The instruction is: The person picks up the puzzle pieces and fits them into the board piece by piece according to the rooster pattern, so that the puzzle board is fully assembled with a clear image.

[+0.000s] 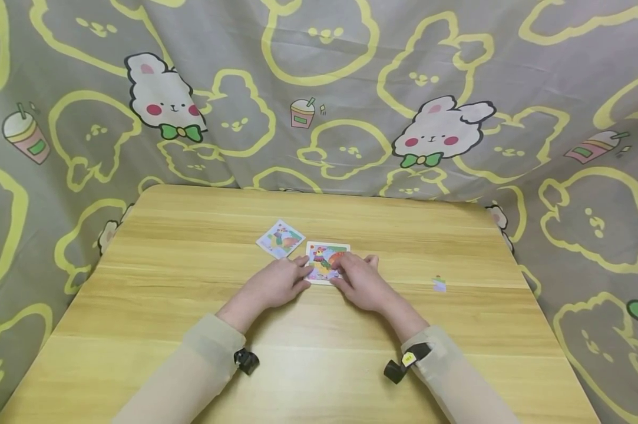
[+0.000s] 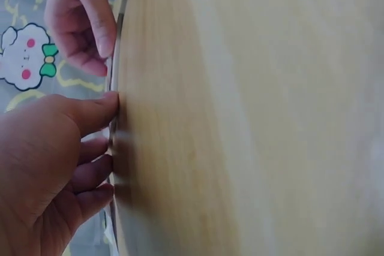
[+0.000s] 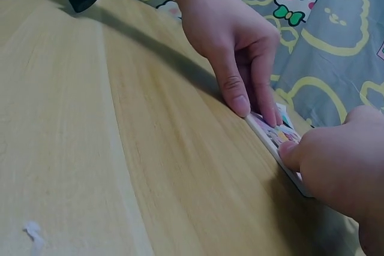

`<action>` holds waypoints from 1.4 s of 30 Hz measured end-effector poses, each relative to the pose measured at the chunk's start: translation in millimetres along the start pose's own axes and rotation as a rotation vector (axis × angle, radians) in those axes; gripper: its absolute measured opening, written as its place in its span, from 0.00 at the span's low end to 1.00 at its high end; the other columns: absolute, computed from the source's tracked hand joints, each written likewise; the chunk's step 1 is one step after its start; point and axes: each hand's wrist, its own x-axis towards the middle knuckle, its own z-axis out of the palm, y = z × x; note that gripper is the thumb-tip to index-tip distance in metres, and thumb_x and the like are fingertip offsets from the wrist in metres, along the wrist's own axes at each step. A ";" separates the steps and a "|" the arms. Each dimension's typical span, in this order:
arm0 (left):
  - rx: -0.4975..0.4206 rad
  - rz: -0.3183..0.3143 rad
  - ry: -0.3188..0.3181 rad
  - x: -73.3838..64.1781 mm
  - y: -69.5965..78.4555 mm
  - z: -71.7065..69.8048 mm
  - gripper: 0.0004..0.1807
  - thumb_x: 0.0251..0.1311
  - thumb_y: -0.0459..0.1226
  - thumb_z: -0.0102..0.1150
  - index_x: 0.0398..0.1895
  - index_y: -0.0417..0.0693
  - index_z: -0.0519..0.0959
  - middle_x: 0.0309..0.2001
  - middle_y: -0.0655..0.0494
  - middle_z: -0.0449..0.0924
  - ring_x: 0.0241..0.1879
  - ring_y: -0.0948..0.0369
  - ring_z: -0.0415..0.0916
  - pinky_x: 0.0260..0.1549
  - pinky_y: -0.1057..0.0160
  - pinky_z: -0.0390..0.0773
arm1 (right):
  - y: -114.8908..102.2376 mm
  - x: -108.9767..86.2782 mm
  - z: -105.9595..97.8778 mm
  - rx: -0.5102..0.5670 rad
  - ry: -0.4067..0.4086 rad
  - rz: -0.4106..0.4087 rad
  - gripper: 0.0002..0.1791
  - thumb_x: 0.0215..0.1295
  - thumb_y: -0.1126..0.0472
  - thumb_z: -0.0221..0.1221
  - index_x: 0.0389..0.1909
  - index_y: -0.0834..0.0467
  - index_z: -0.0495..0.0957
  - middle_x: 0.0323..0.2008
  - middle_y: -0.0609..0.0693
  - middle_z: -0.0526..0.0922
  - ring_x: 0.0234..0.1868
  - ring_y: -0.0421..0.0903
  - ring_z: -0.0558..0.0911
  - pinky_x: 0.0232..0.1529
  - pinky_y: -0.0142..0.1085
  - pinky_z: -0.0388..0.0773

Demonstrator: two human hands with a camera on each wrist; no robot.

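A small jigsaw puzzle (image 1: pixel 323 259) with a colourful rooster picture in a white frame lies flat mid-table. My left hand (image 1: pixel 283 281) rests at its left side, fingertips and thumb touching the frame's edge. From the other side my right hand (image 1: pixel 362 282) reaches over the picture; its fingertips press on the right part and the thumb sits low near the edge. In the right wrist view, the right thumb (image 3: pixel 289 151) lies on the picture. Whether a piece is under the right fingers I cannot tell. A loose puzzle piece (image 1: pixel 439 284) lies to the right.
A square card (image 1: pixel 280 238) with a similar rooster picture lies turned on its corner, just up and left of the puzzle. The wooden table (image 1: pixel 191 330) has a patterned grey curtain (image 1: pixel 329 118) behind it and at its sides. Both wrists wear black straps.
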 end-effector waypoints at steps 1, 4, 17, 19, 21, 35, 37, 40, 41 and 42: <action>0.018 0.003 -0.001 0.2 1.9 -0.5 0.26 0.77 0.44 0.61 0.72 0.41 0.77 0.74 0.38 0.69 0.70 0.43 0.73 0.70 0.48 0.71 | 0.5 0.0 0.0 0.000 0.000 -0.002 0.12 0.76 0.53 0.65 0.53 0.54 0.79 0.46 0.43 0.81 0.44 0.42 0.77 0.55 0.53 0.57; 0.054 0.008 0.015 2.0 7.5 1.1 0.27 0.77 0.46 0.61 0.73 0.42 0.77 0.75 0.38 0.68 0.70 0.43 0.72 0.69 0.48 0.71 | 1.9 -0.1 -0.6 -0.004 -0.001 -0.011 0.13 0.76 0.52 0.65 0.53 0.53 0.80 0.45 0.43 0.80 0.41 0.41 0.76 0.55 0.53 0.57; 0.062 0.009 0.035 7.4 13.1 11.7 0.22 0.80 0.44 0.57 0.71 0.51 0.79 0.76 0.37 0.65 0.73 0.42 0.68 0.68 0.47 0.72 | 3.6 -0.2 0.5 0.012 0.038 -0.045 0.15 0.75 0.50 0.65 0.55 0.52 0.83 0.53 0.46 0.84 0.54 0.47 0.82 0.56 0.56 0.59; 0.050 0.000 0.029 8.1 13.0 10.8 0.21 0.80 0.44 0.57 0.71 0.51 0.79 0.76 0.37 0.65 0.73 0.42 0.68 0.69 0.47 0.72 | 3.8 -0.2 1.5 0.021 0.054 -0.044 0.15 0.74 0.50 0.66 0.54 0.52 0.83 0.52 0.46 0.84 0.53 0.47 0.82 0.55 0.55 0.59; 0.040 -0.008 0.021 8.9 12.9 9.9 0.22 0.80 0.44 0.57 0.71 0.50 0.79 0.76 0.38 0.65 0.73 0.42 0.68 0.69 0.48 0.71 | 4.4 -0.2 2.6 0.042 0.067 -0.043 0.15 0.74 0.50 0.67 0.54 0.52 0.84 0.51 0.45 0.84 0.51 0.46 0.82 0.55 0.55 0.59; -0.003 -0.024 -0.020 12.9 18.8 2.2 0.20 0.77 0.41 0.61 0.68 0.47 0.80 0.75 0.36 0.66 0.71 0.39 0.69 0.70 0.45 0.70 | 5.8 -3.2 3.0 0.115 0.077 0.007 0.13 0.72 0.48 0.69 0.46 0.53 0.88 0.42 0.42 0.81 0.40 0.41 0.78 0.50 0.49 0.56; 0.000 -0.024 -0.021 12.9 19.8 1.6 0.21 0.77 0.41 0.61 0.69 0.46 0.80 0.75 0.36 0.66 0.71 0.38 0.69 0.70 0.44 0.70 | 5.9 -2.9 3.0 0.126 0.081 0.020 0.13 0.71 0.48 0.70 0.46 0.53 0.89 0.41 0.42 0.80 0.38 0.40 0.77 0.48 0.49 0.56; 0.027 -0.017 -0.024 13.2 20.0 1.8 0.21 0.78 0.42 0.60 0.70 0.47 0.79 0.75 0.37 0.67 0.71 0.38 0.70 0.70 0.44 0.70 | 5.4 -1.8 2.8 0.148 0.083 0.053 0.13 0.69 0.50 0.71 0.45 0.54 0.91 0.38 0.41 0.79 0.33 0.40 0.74 0.46 0.48 0.55; 0.037 -0.016 -0.026 13.1 19.6 2.1 0.22 0.78 0.42 0.59 0.70 0.47 0.79 0.75 0.37 0.68 0.71 0.39 0.70 0.70 0.44 0.70 | 5.1 -1.1 2.6 0.158 0.082 0.067 0.12 0.69 0.50 0.72 0.44 0.55 0.91 0.37 0.41 0.79 0.32 0.41 0.73 0.46 0.48 0.54; 0.042 -0.014 -0.025 12.8 19.2 2.3 0.22 0.79 0.43 0.59 0.70 0.47 0.79 0.74 0.36 0.68 0.71 0.39 0.70 0.70 0.45 0.70 | 4.7 -0.3 2.5 0.168 0.080 0.083 0.12 0.69 0.51 0.72 0.44 0.55 0.92 0.36 0.41 0.79 0.31 0.41 0.73 0.45 0.48 0.54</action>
